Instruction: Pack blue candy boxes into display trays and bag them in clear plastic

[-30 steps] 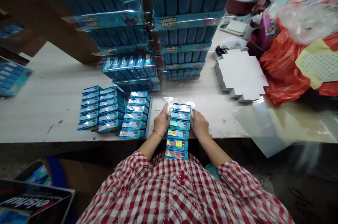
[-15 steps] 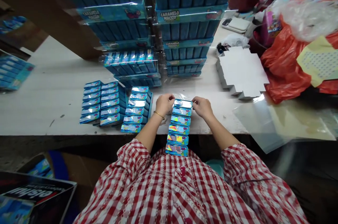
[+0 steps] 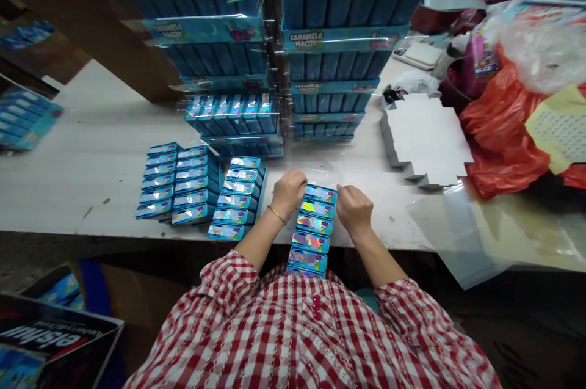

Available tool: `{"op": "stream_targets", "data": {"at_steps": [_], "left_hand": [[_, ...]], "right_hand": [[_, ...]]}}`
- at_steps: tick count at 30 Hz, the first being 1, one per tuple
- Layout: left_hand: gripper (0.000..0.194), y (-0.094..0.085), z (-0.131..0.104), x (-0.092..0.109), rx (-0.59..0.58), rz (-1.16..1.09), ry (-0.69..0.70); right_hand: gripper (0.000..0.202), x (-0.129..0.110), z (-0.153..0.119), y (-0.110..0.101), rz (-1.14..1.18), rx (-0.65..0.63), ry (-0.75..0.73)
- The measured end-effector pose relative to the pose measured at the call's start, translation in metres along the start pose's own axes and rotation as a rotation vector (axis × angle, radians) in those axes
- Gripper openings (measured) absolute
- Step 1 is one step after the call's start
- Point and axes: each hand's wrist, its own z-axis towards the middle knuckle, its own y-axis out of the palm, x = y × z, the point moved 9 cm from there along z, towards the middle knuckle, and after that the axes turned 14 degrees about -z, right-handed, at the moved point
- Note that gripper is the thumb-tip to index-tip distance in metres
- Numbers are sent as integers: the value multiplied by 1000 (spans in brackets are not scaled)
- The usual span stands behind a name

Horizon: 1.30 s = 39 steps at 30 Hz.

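A row of several small blue boxes [image 3: 312, 225] with shiny, reflective ends lies in front of me, running from the table's front edge toward my body. At its far end, a thin sheet of clear plastic film [image 3: 318, 174] arches between my hands. My left hand [image 3: 288, 193] is closed, its thumb and finger pinching the film by the row's far left corner. On the opposite corner my right hand [image 3: 355, 209] is also closed, fingers curled in a pinch on the film's edge. The film's full extent around the boxes is hard to make out.
Rows of blue boxes [image 3: 190, 184] stand left of my hands. Behind are tall stacks of film-wrapped display trays [image 3: 345, 41]. To the right lie flat white cartons [image 3: 425, 138], red plastic bags [image 3: 499, 132] and clear sheets [image 3: 458, 230] overhanging the table edge.
The view has tilted, so the table's things sit lower in the picture. My right hand's fingers are curled in more; both hands stay at the row's far end.
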Motion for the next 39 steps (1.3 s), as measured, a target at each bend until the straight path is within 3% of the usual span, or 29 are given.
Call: {"op": "stream_targets", "data": {"at_steps": [3,8,13,18,20,25,30,34,36,39], "left_hand": [[17,-5,-8,-1,113,-113,11],[11,-10,-12,-14,256,-357,-55],[13,-15,-15,4,269,-214,237],[12,-8,2,-14,193,-237,113],[14,-9,2,-12,219,-191,140],[11,-18,-29,5,360,-94,305],[8,-15,-65,5,364,-35,387],[3,-8,-72,-22,388,-53,193],[5,1,-69,-40,329,-56,24],[9,15,-66,-59,203,-7,-163]], "right_hand": [[32,-3,-2,-1,71,48,-41],[27,8,-3,-13,321,217,73],[21,-4,-11,-32,167,453,-64],[21,-12,-3,-27,-2,446,-98],[22,-19,-3,-26,-79,477,-183],[13,-23,-24,-22,-48,532,-350],[17,-25,-57,-17,136,562,-480],[14,-11,-56,-1,194,517,-207],[14,-5,-49,17,149,381,-73],[20,-3,-42,39,34,196,-1]]}}
